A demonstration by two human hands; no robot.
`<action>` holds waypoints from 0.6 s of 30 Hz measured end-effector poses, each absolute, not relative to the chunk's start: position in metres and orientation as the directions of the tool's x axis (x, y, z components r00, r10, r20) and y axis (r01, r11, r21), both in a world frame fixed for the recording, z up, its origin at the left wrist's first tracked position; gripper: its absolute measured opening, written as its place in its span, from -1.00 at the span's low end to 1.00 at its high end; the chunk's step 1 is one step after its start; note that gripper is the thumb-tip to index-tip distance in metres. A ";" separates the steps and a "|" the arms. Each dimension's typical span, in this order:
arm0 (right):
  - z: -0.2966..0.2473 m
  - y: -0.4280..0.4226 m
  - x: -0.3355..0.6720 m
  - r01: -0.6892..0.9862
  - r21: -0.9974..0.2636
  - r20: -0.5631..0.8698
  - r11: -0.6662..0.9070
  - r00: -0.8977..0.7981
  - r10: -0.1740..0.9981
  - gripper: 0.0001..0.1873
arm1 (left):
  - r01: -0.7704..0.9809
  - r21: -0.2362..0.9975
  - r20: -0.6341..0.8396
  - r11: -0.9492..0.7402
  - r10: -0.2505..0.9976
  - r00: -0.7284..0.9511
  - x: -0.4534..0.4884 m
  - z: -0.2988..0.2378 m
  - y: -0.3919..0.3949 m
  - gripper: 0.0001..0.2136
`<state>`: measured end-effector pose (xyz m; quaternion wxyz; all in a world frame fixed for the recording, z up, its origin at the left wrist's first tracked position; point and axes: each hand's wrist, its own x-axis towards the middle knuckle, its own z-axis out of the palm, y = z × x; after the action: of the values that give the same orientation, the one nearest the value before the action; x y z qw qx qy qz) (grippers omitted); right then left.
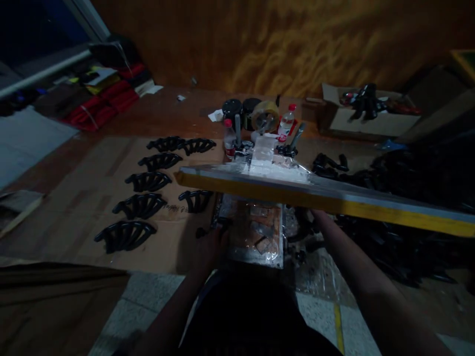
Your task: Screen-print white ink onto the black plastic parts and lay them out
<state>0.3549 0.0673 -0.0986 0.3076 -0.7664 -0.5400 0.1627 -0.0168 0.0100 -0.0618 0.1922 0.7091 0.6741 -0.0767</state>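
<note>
Plastic bag [256,237], head view: clear, small parts inside, lies below yellow-edged board [334,198], near person's lap. Left hand [210,244] at bag's left edge, right hand [315,217] at its right edge, half hidden under board. Too dark to tell whether fingers are apart or clamped. Step, as judged: handling bag from both sides. Lifting it calls for clearing the board overhead. Around: ribbed black parts [143,205] in rows on cardboard sheet [92,198], black heap [389,237] at right, tape roll [265,116] beyond.
</note>
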 end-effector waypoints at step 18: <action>-0.062 0.012 0.210 0.944 -0.074 -0.157 0.321 -0.329 0.931 -0.51 | 0.965 0.151 -0.448 0.214 0.885 -0.126 -0.114 -0.061 0.057 -0.47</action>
<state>0.2101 0.0116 -0.0625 -0.0428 -0.5777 -0.8116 0.0762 -0.1139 0.0571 -0.0611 0.2273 0.6208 0.7451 -0.0883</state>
